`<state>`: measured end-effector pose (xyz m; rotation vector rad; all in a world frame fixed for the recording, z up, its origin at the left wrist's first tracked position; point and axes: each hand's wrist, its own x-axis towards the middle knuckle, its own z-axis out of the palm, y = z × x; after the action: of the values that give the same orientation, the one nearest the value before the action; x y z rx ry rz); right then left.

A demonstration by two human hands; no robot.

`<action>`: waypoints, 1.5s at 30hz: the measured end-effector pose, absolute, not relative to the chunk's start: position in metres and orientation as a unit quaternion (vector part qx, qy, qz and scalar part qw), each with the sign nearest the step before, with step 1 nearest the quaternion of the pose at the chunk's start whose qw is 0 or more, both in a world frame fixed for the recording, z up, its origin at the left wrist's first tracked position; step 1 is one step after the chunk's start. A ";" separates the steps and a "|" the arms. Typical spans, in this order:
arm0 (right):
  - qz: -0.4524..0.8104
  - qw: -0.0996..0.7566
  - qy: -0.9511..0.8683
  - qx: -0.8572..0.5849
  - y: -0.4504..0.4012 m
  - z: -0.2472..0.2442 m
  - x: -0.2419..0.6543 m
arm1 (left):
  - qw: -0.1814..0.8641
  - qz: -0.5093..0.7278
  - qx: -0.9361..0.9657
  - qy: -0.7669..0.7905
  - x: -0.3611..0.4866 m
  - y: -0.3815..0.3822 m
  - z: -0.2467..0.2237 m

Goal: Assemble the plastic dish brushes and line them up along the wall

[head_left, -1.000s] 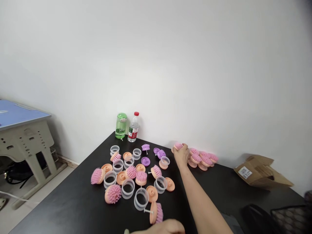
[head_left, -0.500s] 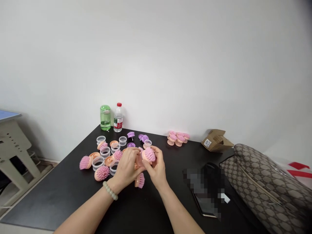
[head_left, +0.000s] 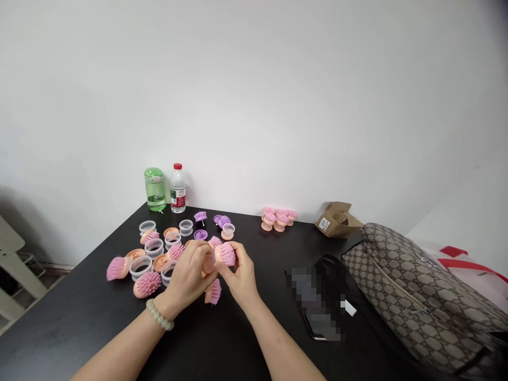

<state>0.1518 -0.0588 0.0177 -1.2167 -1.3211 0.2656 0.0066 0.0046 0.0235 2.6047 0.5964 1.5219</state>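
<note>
My right hand (head_left: 242, 278) grips a pink-bristled round brush head (head_left: 226, 254), its bristles turned to the right. My left hand (head_left: 187, 275), with a pale bead bracelet on the wrist, is closed round a peach cup-shaped base (head_left: 208, 263) that meets the back of the brush head; its fingers partly hide it. Left of my hands lie more pink brush heads (head_left: 147, 284), clear rings (head_left: 141, 267) and orange discs (head_left: 161, 262). Another pink brush head (head_left: 213, 292) lies on its side just below my hands.
Assembled pink brushes (head_left: 273, 218) stand grouped by the wall. Purple brush parts (head_left: 200, 234), a green bottle (head_left: 154, 189) and a water bottle (head_left: 178, 190) are at the back left. On the right are a cardboard box (head_left: 339, 221), a phone (head_left: 315, 317) and a patterned bag (head_left: 420, 296).
The view has shifted right, so everything appears farther left. In my hands the brush head has tilted, its bristles turning from upward to the right, against the base.
</note>
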 end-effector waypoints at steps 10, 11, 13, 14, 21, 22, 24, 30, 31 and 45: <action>0.243 0.656 -0.580 -0.416 -0.057 0.019 0.158 | 0.152 0.457 0.835 0.266 0.005 0.006 0.030; 0.242 0.659 -0.572 -0.424 -0.056 0.018 0.158 | 0.142 0.462 0.836 0.259 0.006 0.007 0.029; 0.226 0.656 -0.560 -0.452 -0.055 0.017 0.158 | 0.112 0.473 0.842 0.233 0.007 0.007 0.025; 0.222 0.654 -0.556 -0.462 -0.054 0.017 0.158 | 0.096 0.477 0.846 0.219 0.007 0.007 0.024; 0.287 0.654 -0.559 -0.421 -0.053 0.013 0.162 | 0.059 0.491 0.844 0.208 0.006 0.008 0.021; 0.283 0.649 -0.557 -0.434 -0.052 0.011 0.163 | 0.054 0.491 0.844 0.210 0.006 0.008 0.021; 0.275 0.642 -0.547 -0.462 -0.051 0.007 0.164 | 0.041 0.489 0.847 0.205 0.007 0.007 0.021; 0.327 0.648 -0.547 -0.417 -0.050 0.005 0.166 | 0.047 0.493 0.843 0.209 0.008 0.008 0.019; 0.335 0.648 -0.546 -0.412 -0.050 0.005 0.166 | 0.044 0.492 0.844 0.209 0.008 0.008 0.019; 0.387 0.644 -0.494 -0.438 -0.049 0.009 0.168 | 0.021 0.483 0.850 0.209 0.007 0.013 0.017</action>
<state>0.1679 -0.0490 0.0094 -0.9966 -1.1252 0.8825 0.0068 0.0131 0.0172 2.6357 0.6468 1.4985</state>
